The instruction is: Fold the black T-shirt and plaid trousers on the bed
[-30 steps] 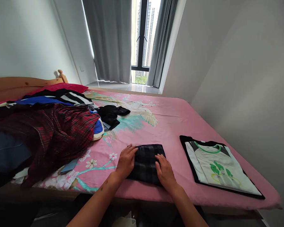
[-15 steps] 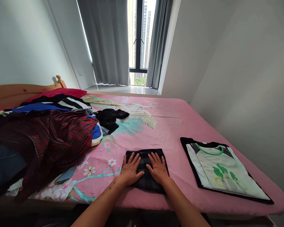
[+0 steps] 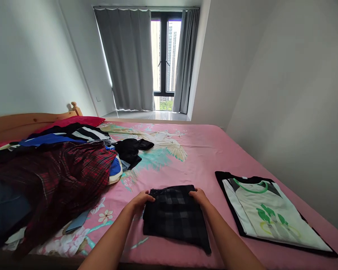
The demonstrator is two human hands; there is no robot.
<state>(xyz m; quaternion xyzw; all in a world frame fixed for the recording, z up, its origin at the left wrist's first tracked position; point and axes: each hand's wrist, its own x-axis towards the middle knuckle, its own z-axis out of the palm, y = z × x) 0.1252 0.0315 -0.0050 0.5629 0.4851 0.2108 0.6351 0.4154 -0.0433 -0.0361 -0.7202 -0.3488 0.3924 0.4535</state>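
A folded black-and-grey checked garment is at the near side of the bed, in the middle of the view. My left hand grips its far left corner, the thumb on top and the fingers tucked under or behind. At the far right corner, my right hand holds the same garment in a like way. The garment's near right corner hangs a little lower than the rest. What exactly the garment is cannot be made out while it is folded.
Folded T-shirts, a white one with green print on top, lie stacked to the right. A heap of loose clothes with a red plaid shirt fills the left. They rest on a pink flowered bedsheet. A wooden headboard stands at far left.
My hands were lying flat on top of the checked garment. Now they have moved apart to its far corners and closed on them. The garment's near edge has shifted toward me. The view has tilted up.
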